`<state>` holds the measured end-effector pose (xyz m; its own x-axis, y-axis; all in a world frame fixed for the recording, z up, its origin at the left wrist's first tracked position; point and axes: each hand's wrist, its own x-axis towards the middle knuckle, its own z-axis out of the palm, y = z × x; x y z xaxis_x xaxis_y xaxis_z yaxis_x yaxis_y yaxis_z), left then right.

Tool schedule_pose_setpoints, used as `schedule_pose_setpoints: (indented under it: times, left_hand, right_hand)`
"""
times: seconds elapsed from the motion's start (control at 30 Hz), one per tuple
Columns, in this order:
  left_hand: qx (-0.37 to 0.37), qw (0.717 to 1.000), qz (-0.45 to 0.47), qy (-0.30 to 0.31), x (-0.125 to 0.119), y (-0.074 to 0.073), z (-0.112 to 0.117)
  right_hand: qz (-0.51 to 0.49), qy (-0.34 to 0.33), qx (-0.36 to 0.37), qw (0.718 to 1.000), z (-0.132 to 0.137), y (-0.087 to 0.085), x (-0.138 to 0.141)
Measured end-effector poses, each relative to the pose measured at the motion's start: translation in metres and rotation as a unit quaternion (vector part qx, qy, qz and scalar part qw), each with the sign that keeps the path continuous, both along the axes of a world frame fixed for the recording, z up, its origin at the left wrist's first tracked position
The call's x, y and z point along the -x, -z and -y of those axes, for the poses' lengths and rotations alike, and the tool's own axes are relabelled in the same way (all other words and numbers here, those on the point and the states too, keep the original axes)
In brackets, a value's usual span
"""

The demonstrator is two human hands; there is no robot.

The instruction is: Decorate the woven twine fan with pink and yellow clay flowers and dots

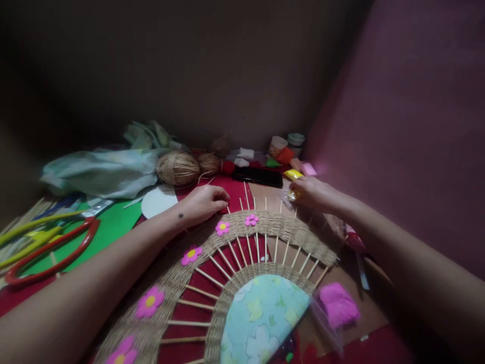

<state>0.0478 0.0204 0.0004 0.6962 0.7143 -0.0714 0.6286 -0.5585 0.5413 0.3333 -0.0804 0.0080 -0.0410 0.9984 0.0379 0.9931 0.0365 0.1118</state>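
Dark wall [227, 65] at back, purple wall [417, 126] on R side. Red table cover [187, 191] below, w/ brown board [261, 193] on its R half. Biggest item on top: woven half-ring [295, 228], front & centre, lying flat across cover & board, curve facing away from the person. Its inner part carries a pale blue flowered cloth [269, 298]; thin sticks [212, 277] bridge the gap btwn inner & outer bands, & some tips poke past the outer edge. Pale bag [109, 172] lies back L, green sheet [125, 215] in front of it, w/ red loop handle [92, 233] & yellow handles [34, 222] over the sheet.

L hand [206, 202]: at far edge of half-ring, fingers bent, thumb & fingertips close tog. by the stick tips; can't tell if anything's btwn them. R hand [308, 192]: beyond the outer band on R, fingers closed on a yellow lump [293, 175], clear wrap [288, 198] hanging just below.

White disc [159, 202] near L wrist. Phone [257, 177] btwn the hands, farther back. Large twine ball [178, 168] beside bag; 2 cups, front one [277, 145] patterned, back R. Pink lump [338, 305] near R end of half-ring. Smallest: pink flowers [150, 302] spaced along outer band, most w/ yellow centres.
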Motion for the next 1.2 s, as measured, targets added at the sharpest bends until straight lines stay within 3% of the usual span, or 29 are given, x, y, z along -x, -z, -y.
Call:
schedule_pose_setpoints:
  times: [0.13,0.23,0.3,0.47,0.63,0.77,0.9,1.03,1.13,1.2]
  left_hand:
    - [-0.017,1.000,-0.022,-0.006,-0.001,-0.002,0.002]
    - [-0.061,0.997,-0.038,-0.022,-0.001,-0.002,0.001]
    - [-0.068,0.996,-0.041,-0.038,-0.001,-0.002,0.000]
    - [0.007,0.998,-0.020,-0.056,0.003,-0.001,-0.004]
    - [0.129,0.987,0.063,-0.076,0.008,0.004,-0.010]
    - [0.298,0.929,0.192,-0.108,0.015,0.003,-0.014]
    - [0.378,0.893,0.214,-0.115,0.023,-0.008,-0.017]
    - [0.449,0.859,0.238,-0.060,0.036,-0.018,-0.030]
    - [0.484,0.812,0.326,-0.012,0.047,-0.012,-0.045]
    - [0.515,0.771,0.373,-0.017,0.050,-0.002,-0.051]
  right_hand:
    - [-0.017,0.011,-0.017,1.000,0.006,-0.005,0.006]
    - [-0.053,0.008,-0.038,0.998,0.015,-0.016,0.031]
    - [-0.101,-0.024,-0.006,0.995,0.018,-0.020,0.052]
    - [-0.187,-0.070,0.043,0.979,0.005,-0.009,0.086]
    - [-0.274,-0.027,0.052,0.960,-0.014,0.001,0.091]
    - [-0.375,0.040,0.076,0.923,-0.020,-0.001,0.093]
    - [-0.475,0.098,0.078,0.871,-0.023,-0.003,0.100]
    - [-0.554,0.124,0.045,0.822,-0.027,-0.005,0.111]
    - [-0.601,0.111,0.028,0.791,-0.032,-0.009,0.119]
    - [-0.622,0.099,0.026,0.776,-0.034,-0.014,0.122]
